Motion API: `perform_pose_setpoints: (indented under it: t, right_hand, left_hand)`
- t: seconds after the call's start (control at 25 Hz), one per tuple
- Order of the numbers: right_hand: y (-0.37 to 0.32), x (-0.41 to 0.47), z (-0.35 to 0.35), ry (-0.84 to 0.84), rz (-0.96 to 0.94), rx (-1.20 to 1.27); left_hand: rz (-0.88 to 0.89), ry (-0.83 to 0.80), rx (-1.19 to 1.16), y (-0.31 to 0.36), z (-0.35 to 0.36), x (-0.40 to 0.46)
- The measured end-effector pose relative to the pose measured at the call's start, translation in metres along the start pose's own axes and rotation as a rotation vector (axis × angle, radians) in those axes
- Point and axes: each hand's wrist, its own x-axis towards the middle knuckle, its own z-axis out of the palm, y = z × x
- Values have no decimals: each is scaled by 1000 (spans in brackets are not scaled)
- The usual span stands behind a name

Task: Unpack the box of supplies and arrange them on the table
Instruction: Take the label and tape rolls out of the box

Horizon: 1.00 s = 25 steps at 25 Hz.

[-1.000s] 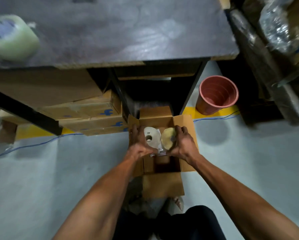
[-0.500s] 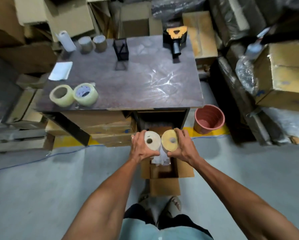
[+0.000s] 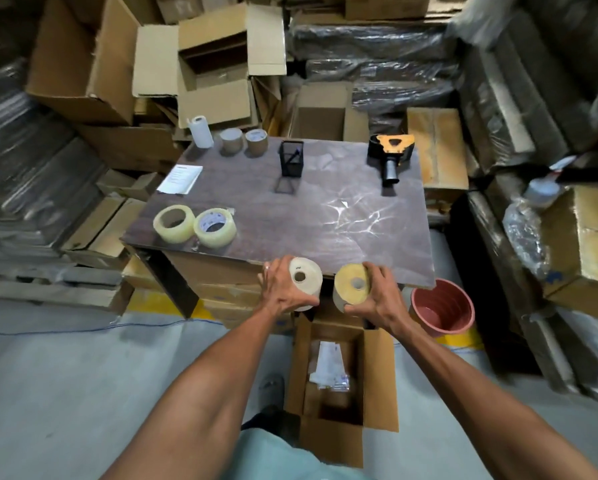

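My left hand grips a white roll and my right hand grips a yellowish roll. Both rolls hang side by side at the near edge of the dark wooden table, above the open cardboard box on the floor. Inside the box lie white papers and small clear packets. On the table stand two clear tape rolls, two brown rolls, a white paper roll, a black mesh pen holder, a tape dispenser and a white sheet.
A terracotta-coloured bucket stands on the floor right of the box. Stacked cardboard boxes and plastic-wrapped bundles crowd behind and beside the table. More cartons sit under the table. Grey floor lies to the left.
Both hands have lifted the two rolls out of the box and up to the table's near edge. The view has risen, showing the whole table top.
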Motion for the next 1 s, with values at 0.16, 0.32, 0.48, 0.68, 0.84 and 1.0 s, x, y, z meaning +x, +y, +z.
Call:
perform_pose_setpoints:
  t: [0.16, 0.32, 0.48, 0.68, 0.84, 1.0]
  right_hand:
    - [-23, 44, 13, 4, -1, -13]
    - [-51, 89, 29, 32, 20, -9]
    - [-74, 130, 49, 68, 45, 3]
    - [-92, 161, 72, 87, 82, 5]
    - [-96, 172, 86, 66, 98, 0]
    - [-90, 170, 99, 40, 141, 3]
  left_hand:
    - [-15, 2, -21, -22, -25, 46]
    - [-4, 16, -33, -45, -55, 100]
    - [3, -6, -39, -64, -74, 148]
    - [34, -61, -18, -85, -72, 181]
    - [52, -78, -16, -98, -65, 189]
    - [56, -95, -42, -101, -62, 193]
